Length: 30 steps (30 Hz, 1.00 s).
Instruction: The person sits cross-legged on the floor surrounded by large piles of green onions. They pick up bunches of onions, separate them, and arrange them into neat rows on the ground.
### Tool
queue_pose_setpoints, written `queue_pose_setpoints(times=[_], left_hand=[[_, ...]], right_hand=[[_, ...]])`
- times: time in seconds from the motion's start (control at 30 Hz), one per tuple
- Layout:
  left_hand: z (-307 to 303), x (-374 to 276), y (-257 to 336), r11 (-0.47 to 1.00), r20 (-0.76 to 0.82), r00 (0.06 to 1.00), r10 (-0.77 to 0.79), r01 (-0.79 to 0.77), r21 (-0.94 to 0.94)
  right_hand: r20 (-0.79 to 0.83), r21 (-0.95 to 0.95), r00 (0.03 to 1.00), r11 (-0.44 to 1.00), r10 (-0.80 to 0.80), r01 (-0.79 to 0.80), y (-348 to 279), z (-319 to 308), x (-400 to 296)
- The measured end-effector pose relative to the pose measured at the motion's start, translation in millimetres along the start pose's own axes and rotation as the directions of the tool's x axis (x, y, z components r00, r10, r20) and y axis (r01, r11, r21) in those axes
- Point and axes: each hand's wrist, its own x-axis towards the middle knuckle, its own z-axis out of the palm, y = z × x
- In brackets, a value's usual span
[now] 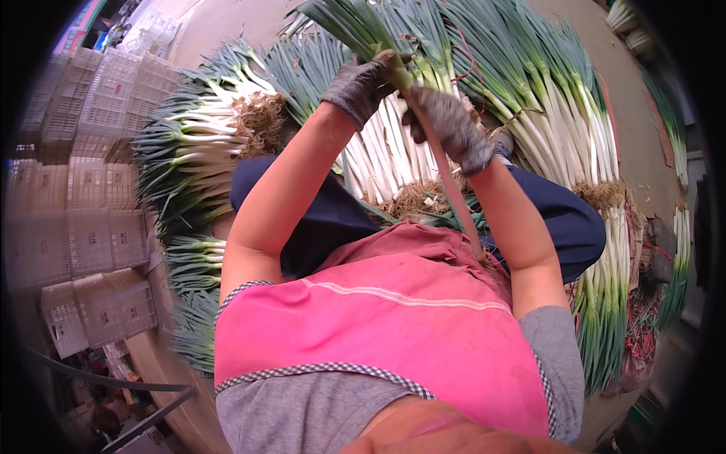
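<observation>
My left hand [363,88], in a grey knit glove, is shut around a long green onion [434,130] just below its green leaves. The stalk slants down to its roots near my apron [397,306]. My right hand [454,130], also gloved, is at the stalk a little below the left, with fingers showing on both sides of it. Motion blurs this hand, so how tightly it holds is unclear. Behind the hands lies a row of green onions [391,150], white stems and brown roots toward me, leaves pointing away.
Another heap of green onions [210,130] lies to the left, roots inward. A large bundle [544,108] with red ties nearby is at the right, and more green onions [604,295] lie beside me. Stacked white plastic crates [91,227] stand at far left. Red string [641,335] lies at right.
</observation>
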Motion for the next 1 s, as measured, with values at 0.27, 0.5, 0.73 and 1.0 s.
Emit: queue_pose_setpoints(times=[0.27, 0.5, 0.73, 1.0], left_hand=[[-37.5, 17.6, 0.4, 0.989, -0.146, 0.980, 0.136, -0.142, -0.030], [-79.0, 23.2, -4.3, 0.978, -0.300, 0.941, 0.153, -0.188, -0.088], [-102.8, 28.5, -21.7, 0.979, -0.421, 0.904, 0.068, -0.142, -0.146], [-195.6, 21.7, 11.8, 0.970, -0.577, 0.804, 0.145, -0.229, -0.075]], right_hand=[[0.129, 0.039, 0.978, 0.987, -0.162, 0.159, 0.0, 19.8, 46.5], [-0.115, -0.503, 0.837, 0.758, -0.535, 0.416, 58.2, 33.1, 53.2], [0.295, -0.800, 0.614, 0.163, -0.732, 0.578, 47.8, 52.4, 76.8], [0.214, -0.975, 0.928, 0.014, 0.303, 0.221, 122.8, -111.0, -57.1]])
